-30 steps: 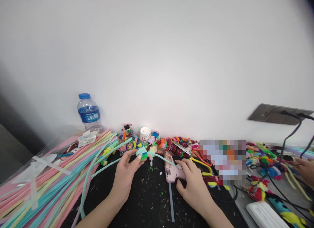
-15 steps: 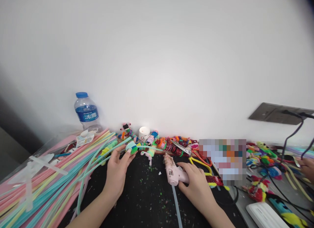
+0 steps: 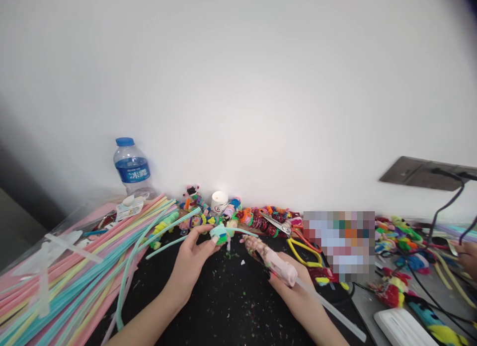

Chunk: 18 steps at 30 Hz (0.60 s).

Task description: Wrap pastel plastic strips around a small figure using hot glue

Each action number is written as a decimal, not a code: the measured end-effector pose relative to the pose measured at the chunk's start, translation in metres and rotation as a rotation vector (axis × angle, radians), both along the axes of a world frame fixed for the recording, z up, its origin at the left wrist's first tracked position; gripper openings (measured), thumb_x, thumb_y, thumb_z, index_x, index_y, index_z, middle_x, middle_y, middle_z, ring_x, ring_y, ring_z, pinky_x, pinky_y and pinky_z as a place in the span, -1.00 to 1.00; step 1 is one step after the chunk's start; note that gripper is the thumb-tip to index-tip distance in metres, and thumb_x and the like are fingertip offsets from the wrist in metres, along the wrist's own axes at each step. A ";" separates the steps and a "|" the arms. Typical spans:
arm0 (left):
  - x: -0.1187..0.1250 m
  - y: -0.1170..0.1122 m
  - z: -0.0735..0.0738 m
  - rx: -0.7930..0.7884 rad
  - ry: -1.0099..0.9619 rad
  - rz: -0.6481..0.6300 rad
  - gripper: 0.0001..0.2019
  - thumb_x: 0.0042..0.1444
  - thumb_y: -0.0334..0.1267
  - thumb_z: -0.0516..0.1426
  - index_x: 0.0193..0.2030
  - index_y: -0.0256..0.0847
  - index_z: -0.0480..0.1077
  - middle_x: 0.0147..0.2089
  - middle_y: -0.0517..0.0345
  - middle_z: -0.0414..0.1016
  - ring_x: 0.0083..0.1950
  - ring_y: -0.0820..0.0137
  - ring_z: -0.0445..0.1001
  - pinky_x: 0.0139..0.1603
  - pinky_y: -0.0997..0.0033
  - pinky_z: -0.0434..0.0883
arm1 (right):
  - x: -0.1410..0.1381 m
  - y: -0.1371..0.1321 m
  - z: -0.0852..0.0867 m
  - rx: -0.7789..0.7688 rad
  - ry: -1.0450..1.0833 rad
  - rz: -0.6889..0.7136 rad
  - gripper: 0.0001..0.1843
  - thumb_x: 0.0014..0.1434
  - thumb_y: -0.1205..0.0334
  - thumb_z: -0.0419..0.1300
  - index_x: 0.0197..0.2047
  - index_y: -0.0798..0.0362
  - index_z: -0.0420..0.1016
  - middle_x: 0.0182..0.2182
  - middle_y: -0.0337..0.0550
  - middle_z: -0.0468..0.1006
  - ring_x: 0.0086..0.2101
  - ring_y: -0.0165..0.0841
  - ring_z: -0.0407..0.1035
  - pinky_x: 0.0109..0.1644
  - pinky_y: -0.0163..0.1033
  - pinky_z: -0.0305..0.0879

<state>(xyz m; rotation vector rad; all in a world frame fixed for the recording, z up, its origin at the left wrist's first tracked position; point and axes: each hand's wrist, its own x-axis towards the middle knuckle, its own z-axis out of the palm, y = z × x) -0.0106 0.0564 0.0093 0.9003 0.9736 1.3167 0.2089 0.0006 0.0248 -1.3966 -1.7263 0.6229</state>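
Between the thumb and fingers of my left hand (image 3: 192,261) is a small pipe cleaner figure (image 3: 219,233), mint green with some blue and brighter green. Mint strands stick out on both sides of it. My right hand (image 3: 294,286) is wrapped round a pale pink glue gun (image 3: 278,266); its nozzle, crusted with brownish residue, points up and left toward the figure but stays apart from it. A translucent glue stick (image 3: 331,308) juts from the back of the gun toward the lower right. My right fingers are partly hidden behind the gun.
Pipe cleaners (image 3: 85,266) lie bundled at left, below a water bottle (image 3: 132,169). A paper cup (image 3: 219,202), finished figures (image 3: 257,219) and yellow-handled scissors (image 3: 305,254) line the wall. At right are a white box (image 3: 406,326), cables and another person's hand (image 3: 467,256).
My right hand has lifted and turned the glue gun, so its nozzle now points left toward the figure. My left hand has carried the figure a little to the right.
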 end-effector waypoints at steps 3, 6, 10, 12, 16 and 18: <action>0.003 -0.003 0.001 0.044 0.020 -0.059 -0.75 -0.07 -0.24 0.24 -0.21 -0.16 0.37 -0.03 0.09 0.43 -0.16 0.29 0.50 -0.06 0.26 0.43 | -0.002 -0.003 -0.004 0.031 -0.012 -0.009 -0.91 -0.03 0.25 0.13 -0.44 0.00 0.47 -0.52 -0.21 0.49 -0.47 -0.29 0.39 -0.38 -0.28 0.36; 0.005 -0.005 0.002 0.086 0.016 -0.097 -0.78 -0.08 -0.26 0.24 -0.25 -0.16 0.37 0.08 0.07 0.34 -0.16 0.30 0.50 -0.10 0.30 0.43 | -0.002 -0.005 -0.009 0.051 -0.015 -0.026 -0.91 -0.04 0.20 0.16 -0.51 -0.01 0.43 -0.57 -0.24 0.46 -0.53 -0.31 0.37 -0.44 -0.29 0.35; 0.006 -0.007 0.003 0.091 -0.004 -0.151 -0.79 -0.10 -0.28 0.25 -0.30 -0.19 0.35 0.10 0.01 0.28 -0.18 0.29 0.49 -0.13 0.28 0.43 | -0.001 -0.004 -0.011 0.056 -0.006 -0.022 -0.89 -0.06 0.18 0.18 -0.53 0.01 0.42 -0.60 -0.25 0.44 -0.57 -0.33 0.34 -0.48 -0.30 0.34; 0.007 -0.008 0.003 0.095 -0.025 -0.178 -0.79 -0.10 -0.29 0.25 -0.30 -0.20 0.35 0.10 0.00 0.26 -0.19 0.29 0.49 -0.13 0.25 0.43 | -0.001 -0.004 -0.012 0.059 -0.008 -0.025 -0.87 -0.05 0.17 0.18 -0.55 0.01 0.40 -0.62 -0.26 0.41 -0.58 -0.34 0.32 -0.49 -0.31 0.32; 0.009 -0.009 0.003 0.100 -0.037 -0.198 -0.80 -0.10 -0.31 0.25 -0.30 -0.20 0.37 0.12 -0.01 0.23 -0.20 0.29 0.49 -0.12 0.21 0.42 | -0.001 -0.005 -0.016 0.060 -0.022 -0.031 -0.85 -0.03 0.18 0.17 -0.57 0.01 0.36 -0.62 -0.27 0.38 -0.57 -0.35 0.31 -0.47 -0.31 0.31; 0.009 -0.009 0.003 0.093 -0.039 -0.193 -0.80 -0.12 -0.31 0.26 -0.31 -0.20 0.38 0.12 -0.02 0.25 -0.21 0.29 0.49 -0.14 0.20 0.43 | -0.002 -0.006 -0.018 0.055 -0.017 -0.035 -0.84 -0.03 0.17 0.16 -0.57 0.01 0.35 -0.61 -0.27 0.38 -0.57 -0.35 0.31 -0.46 -0.31 0.30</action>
